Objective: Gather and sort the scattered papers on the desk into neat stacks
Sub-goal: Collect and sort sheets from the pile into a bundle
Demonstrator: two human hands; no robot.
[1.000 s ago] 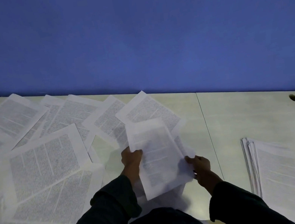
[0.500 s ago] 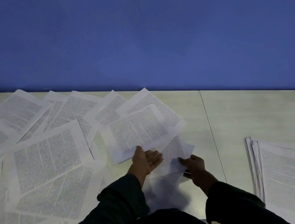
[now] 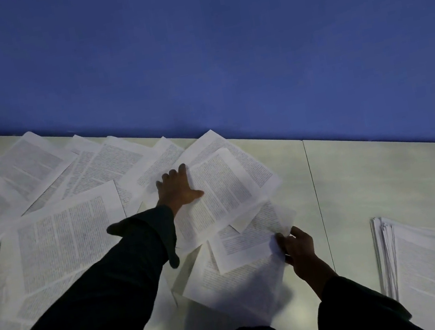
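Nearest the person, the right hand (image 3: 297, 246) pinched the corner of a printed sheet (image 3: 247, 244) lying over other loose pages at the desk's (image 3: 359, 186) front, while a neat stack (image 3: 422, 259) lay well apart to its right. Farther out, the left hand (image 3: 176, 188) lay flat with fingers spread, pressing on another sheet (image 3: 220, 190). Scattered papers (image 3: 55, 222) covered the desk's left side, back to the blue wall (image 3: 219, 48).
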